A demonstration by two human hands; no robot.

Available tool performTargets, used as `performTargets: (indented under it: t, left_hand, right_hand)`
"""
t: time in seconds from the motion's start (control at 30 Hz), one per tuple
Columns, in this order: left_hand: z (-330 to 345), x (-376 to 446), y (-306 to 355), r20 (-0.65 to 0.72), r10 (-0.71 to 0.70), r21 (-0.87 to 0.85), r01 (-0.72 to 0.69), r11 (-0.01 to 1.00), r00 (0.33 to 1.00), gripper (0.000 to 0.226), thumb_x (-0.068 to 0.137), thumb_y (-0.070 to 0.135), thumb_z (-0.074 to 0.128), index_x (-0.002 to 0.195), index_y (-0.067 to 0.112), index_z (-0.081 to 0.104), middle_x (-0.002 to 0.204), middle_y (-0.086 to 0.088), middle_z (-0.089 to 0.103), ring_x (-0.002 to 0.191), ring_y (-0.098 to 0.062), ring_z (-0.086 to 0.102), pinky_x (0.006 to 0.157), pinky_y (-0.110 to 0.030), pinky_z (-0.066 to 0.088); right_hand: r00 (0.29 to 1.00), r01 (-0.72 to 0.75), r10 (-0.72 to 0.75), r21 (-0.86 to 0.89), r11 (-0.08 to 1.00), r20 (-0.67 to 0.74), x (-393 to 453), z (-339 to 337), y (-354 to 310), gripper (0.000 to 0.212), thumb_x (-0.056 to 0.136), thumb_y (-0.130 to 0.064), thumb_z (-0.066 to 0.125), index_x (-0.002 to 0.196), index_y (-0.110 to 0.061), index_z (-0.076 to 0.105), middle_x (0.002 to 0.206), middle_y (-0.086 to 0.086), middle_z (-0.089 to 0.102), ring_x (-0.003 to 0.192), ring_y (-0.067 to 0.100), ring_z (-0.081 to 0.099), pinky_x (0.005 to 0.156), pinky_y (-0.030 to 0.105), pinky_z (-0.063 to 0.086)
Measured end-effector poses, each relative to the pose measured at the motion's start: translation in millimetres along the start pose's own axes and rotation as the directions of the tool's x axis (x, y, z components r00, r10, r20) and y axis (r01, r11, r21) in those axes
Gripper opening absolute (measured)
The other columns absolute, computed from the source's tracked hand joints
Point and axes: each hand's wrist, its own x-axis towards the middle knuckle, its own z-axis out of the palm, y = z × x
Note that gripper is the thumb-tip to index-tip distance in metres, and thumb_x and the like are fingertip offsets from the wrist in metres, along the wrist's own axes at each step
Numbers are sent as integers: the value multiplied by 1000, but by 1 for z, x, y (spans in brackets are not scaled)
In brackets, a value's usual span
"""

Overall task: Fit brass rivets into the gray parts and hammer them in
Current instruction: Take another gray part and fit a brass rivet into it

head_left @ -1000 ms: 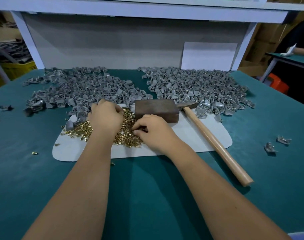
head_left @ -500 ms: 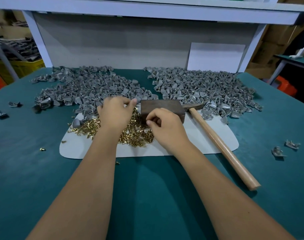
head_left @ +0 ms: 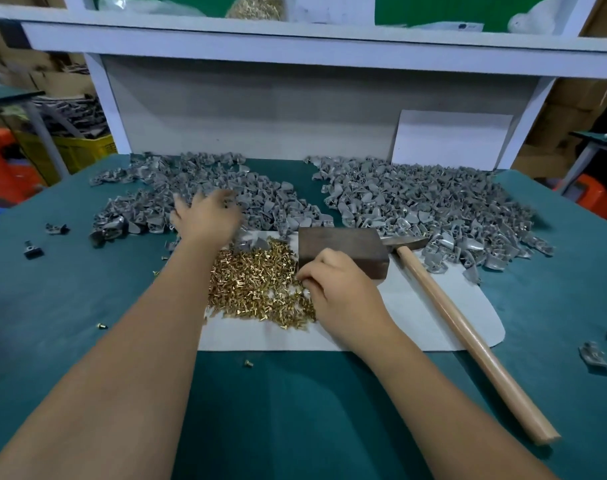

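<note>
A heap of brass rivets (head_left: 257,285) lies on a white mat (head_left: 416,306). Behind it spread two piles of gray parts, one on the left (head_left: 260,195) and one on the right (head_left: 416,202). My left hand (head_left: 207,214) is blurred, stretched out over the left pile with its fingers spread; nothing shows in it. At the heap's right edge my right hand (head_left: 340,289) has its fingertips curled and pinched into the rivets, next to a dark block (head_left: 340,244). A hammer with a wooden handle (head_left: 461,334) lies untouched to the right.
The green table (head_left: 295,410) carries stray gray parts at the right edge (head_left: 593,355) and the left edge (head_left: 32,249). A few loose rivets (head_left: 248,363) lie off the mat. A white shelf frame (head_left: 108,109) and back panel close off the far side.
My left hand has left the rivet heap and reached forward over the left gray pile. My right hand stays at the heap's right edge beside the block.
</note>
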Motion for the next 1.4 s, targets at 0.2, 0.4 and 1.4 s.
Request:
performTargets:
  t: [0.2, 0.4, 1.4]
  left_hand:
    - [2, 36, -13, 207, -91, 159, 58, 986, 974, 83, 90, 73, 40, 155, 42, 0, 164, -19, 0, 149, -45, -7, 115, -62, -8]
    - [1, 36, -9, 384, 168, 91, -218, 972, 908, 74, 84, 64, 63, 149, 42, 35, 158, -9, 33, 145, -38, 27, 120, -57, 18]
    - [14, -67, 58, -189, 206, -239, -248, 939, 960, 16, 93, 40, 63, 90, 27, 73, 78, 12, 64, 88, -15, 61, 89, -35, 45]
  right_hand:
    - [998, 54, -53, -33, 998, 38, 1, 5, 3, 20, 95, -9, 51, 103, -11, 68, 95, 0, 54, 98, 16, 47, 74, 41, 47]
    - [998, 26, -27, 16, 1000, 49, 1, 4, 6, 18, 94, -9, 51, 99, -11, 68, 95, 0, 55, 99, 16, 48, 77, 41, 47]
    - [921, -156, 225, 229, 961, -317, 1, -5, 10, 16, 91, -3, 55, 97, -10, 67, 96, 0, 57, 93, 16, 54, 81, 28, 44]
